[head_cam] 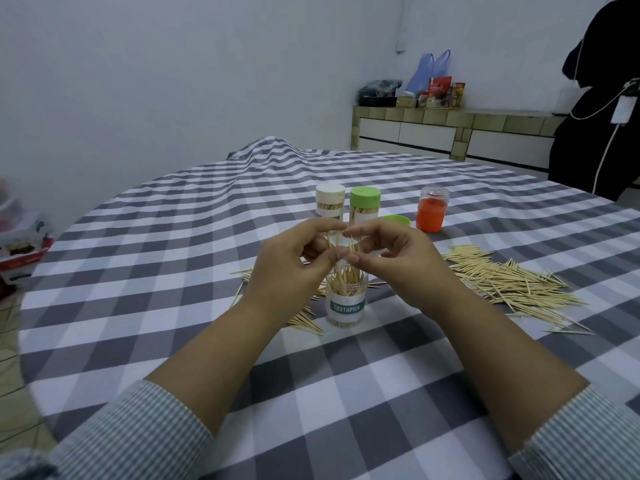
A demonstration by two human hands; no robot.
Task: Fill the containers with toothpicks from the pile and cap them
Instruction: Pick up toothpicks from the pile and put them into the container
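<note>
Checked cloth [346, 393] covered the table as both hands, left hand [287, 268] and right hand [398, 261], pinched a toothpick bundle [346, 252] above the open container [345, 303], steadying them for insertion; the pile [509, 282] lay at three o'clock.

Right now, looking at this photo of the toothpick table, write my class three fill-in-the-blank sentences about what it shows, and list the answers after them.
1. The clear plastic container below both hands carries a label with the word ____.
2. The loose lime-green round cap lies between the green-capped container and the ____ container.
3. The big pile of wooden toothpicks lies beside the person's ____ hand.

Answers: TOOTHPICK; orange; right
</note>
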